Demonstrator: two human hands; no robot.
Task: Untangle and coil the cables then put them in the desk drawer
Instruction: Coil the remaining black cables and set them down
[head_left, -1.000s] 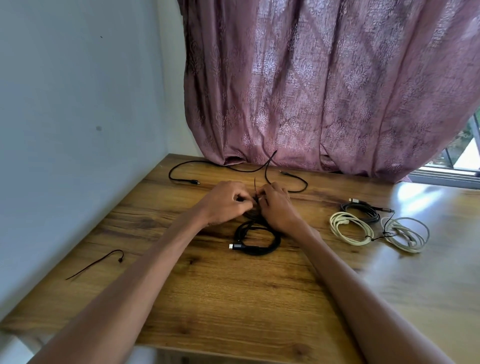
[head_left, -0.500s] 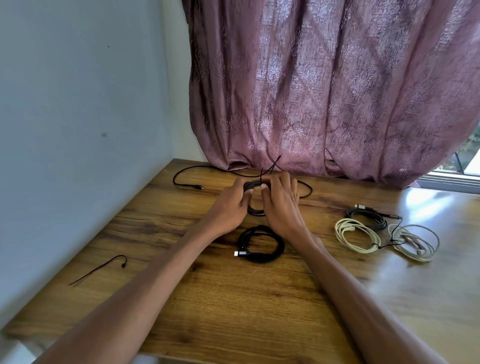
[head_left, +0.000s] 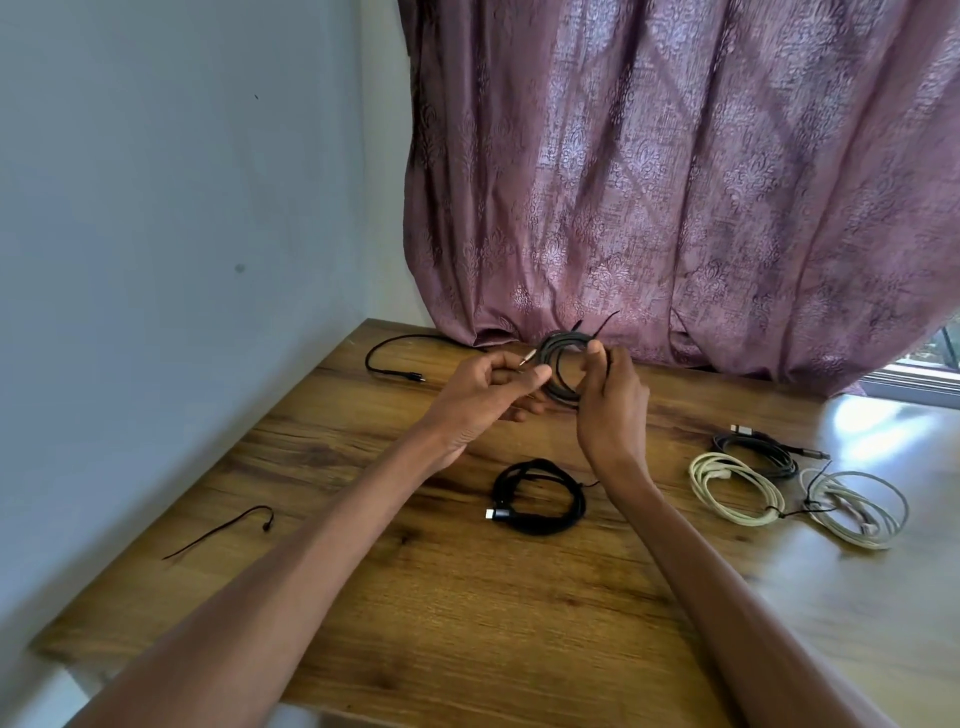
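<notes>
Above the wooden desk I hold a thin black cable coil upright between both hands. My left hand pinches its plug end and the coil's left side. My right hand grips the coil's right side, thumb on top. The rest of this cable trails left along the desk to a loose black plug end. A coiled black USB cable lies on the desk below my hands. The drawer is out of view.
At the right lie a cream coil, a pale coil and a dark coil. A short black tie rests near the left edge. A mauve curtain hangs behind the desk; a wall is at left.
Both hands rose from the desk, lifting the thin black coil upright near the curtain. The black USB coil stayed on the desk.
</notes>
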